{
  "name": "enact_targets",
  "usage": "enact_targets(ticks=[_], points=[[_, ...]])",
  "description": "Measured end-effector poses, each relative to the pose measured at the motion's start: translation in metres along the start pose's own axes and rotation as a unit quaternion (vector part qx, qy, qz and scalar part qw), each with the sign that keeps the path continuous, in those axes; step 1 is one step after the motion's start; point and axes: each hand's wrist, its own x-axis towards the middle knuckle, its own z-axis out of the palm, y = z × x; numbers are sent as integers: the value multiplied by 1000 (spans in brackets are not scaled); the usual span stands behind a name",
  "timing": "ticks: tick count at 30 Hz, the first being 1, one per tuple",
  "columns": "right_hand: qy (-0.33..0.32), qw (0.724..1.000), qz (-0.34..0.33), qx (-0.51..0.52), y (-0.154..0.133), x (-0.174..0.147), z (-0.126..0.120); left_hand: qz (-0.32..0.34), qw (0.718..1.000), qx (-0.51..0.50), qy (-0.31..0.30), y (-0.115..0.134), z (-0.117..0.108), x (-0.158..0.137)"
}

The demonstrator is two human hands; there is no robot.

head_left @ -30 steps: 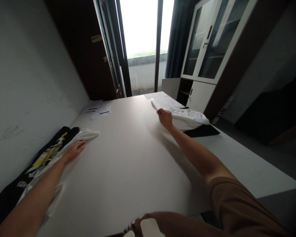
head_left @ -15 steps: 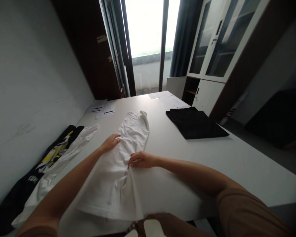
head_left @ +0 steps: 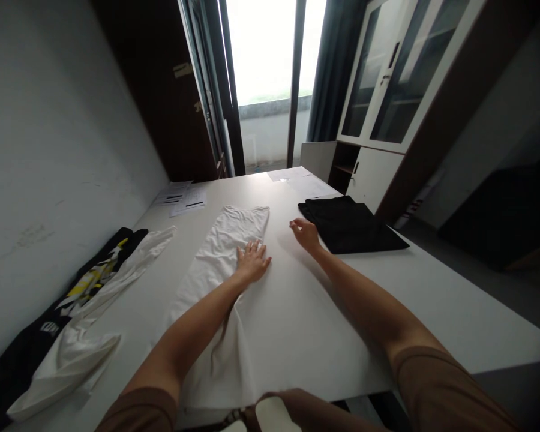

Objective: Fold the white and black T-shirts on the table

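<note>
A long white garment (head_left: pixel 211 258) lies lengthwise on the table, folded into a narrow strip with wrinkles across it. Its lower end hangs toward my body, partly covered by my left arm. My left hand (head_left: pixel 252 262) is open, fingers spread flat on the garment's right edge. My right hand (head_left: pixel 305 234) is raised off the garment to its right, beside the left corner of a folded black cloth (head_left: pixel 360 225). Its fingers are curled closed, and nothing shows in them.
At the left wall lie a black garment with yellow print (head_left: pixel 90 279) and another white garment (head_left: pixel 81 336). Papers (head_left: pixel 189 198) rest at the back left of the white table (head_left: pixel 297 336), more sheets (head_left: pixel 306 182) at the back right. A cabinet (head_left: pixel 378 168) stands behind.
My left hand has moved right across the white garment and now lies flat on its right edge. My right hand has let go of that edge and moved away, up and right. The far end looks straighter.
</note>
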Motion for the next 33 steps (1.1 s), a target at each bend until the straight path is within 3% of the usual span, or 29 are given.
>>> enact_targets(ticks=[2,5,10,12,14,15,17,19,21,23,26,28,30,33], points=[[28,993,35,-108,33,10,-17,-15,1000,9,0,-16,-3,3],[57,972,101,-205,69,15,-35,-49,997,50,14,-69,-21,-1],[35,953,181,-239,92,14,-38,-192,970,138,48,-213,-84,-57],[20,950,196,-242,94,15,-33,-288,943,159,47,-276,-111,-90],[10,947,207,-247,94,18,-28,-367,913,175,30,-324,-131,-119],[7,945,211,-251,94,21,-26,-374,909,180,36,-339,-137,-131],[5,940,219,-264,94,28,-22,-326,926,175,72,-344,-144,-148],[4,934,227,-277,96,38,-18,-223,964,117,79,-321,-145,-160],[7,928,241,-286,98,46,-16,-120,993,6,19,-281,-142,-173],[10,921,255,-293,100,53,-15,-67,991,-88,-73,-243,-140,-190],[9,919,251,-304,101,58,-18,-79,979,-116,-146,-220,-139,-224],[13,925,242,-294,98,62,-21,-131,968,-106,-187,-237,-142,-247],[43,932,250,-259,87,68,-25,-179,952,-91,-230,-272,-146,-269],[118,951,230,-168,49,75,-25,-254,942,-65,-209,-325,-156,-289]])
